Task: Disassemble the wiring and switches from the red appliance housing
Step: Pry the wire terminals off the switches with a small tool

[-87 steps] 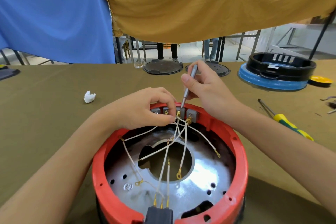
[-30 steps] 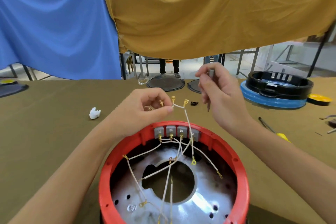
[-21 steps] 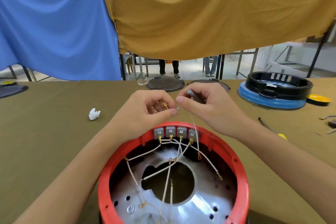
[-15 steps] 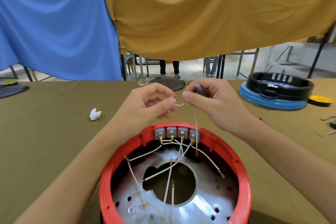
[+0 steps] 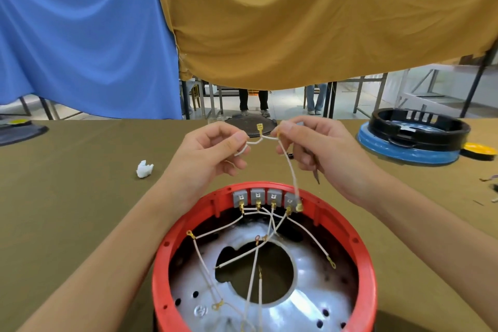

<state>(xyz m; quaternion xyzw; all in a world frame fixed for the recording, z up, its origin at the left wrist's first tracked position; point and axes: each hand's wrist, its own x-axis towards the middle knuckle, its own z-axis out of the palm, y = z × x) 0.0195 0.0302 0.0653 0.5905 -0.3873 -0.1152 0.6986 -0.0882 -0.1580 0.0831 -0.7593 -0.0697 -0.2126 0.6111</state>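
We've got the white wire point(image 5: 265, 137) pinched betw. left hand point(image 5: 213, 153) & right hand point(image 5: 320, 148), above the red housing point(image 5: 264, 259). Right also grips a thin tool. Wire's light, floppy; we'd take it nr the brass terminals, not mid-span.

Red housing point(image 5: 161, 272), white wires point(image 5: 289, 167) with gold terminals point(image 5: 259, 127), olive table point(image 5: 80, 183).

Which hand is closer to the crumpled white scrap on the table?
Left. The left hand is just right of the white scrap; the right hand is farther right, beyond the left.
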